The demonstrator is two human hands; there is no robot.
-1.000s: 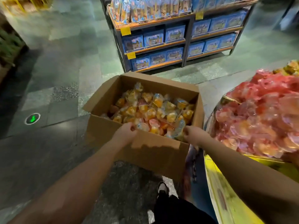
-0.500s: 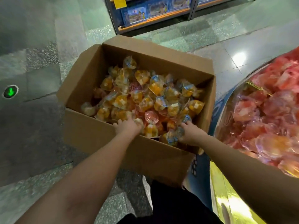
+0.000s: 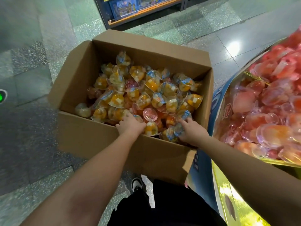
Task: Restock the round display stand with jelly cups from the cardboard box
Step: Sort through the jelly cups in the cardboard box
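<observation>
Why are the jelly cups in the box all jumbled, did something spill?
Nothing has spilled. The jelly cups lie heaped every which way, some tipped or upside down, but all inside the cardboard box. Both hands, left hand and right hand, dig into them. None show on the floor.

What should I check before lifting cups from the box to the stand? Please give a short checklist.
1. Cardboard box flaps open: ok.
2. Jelly cups remaining in the box: ok, many.
3. Left hand on the cups: ok, firm grip cannot tell.
4. Right hand on the cups: ok, fingers curl round a blue-lidded cup.
5. Round display stand beside the box: ok.
6. Free space on the stand: cannot tell, already heaped.
</observation>
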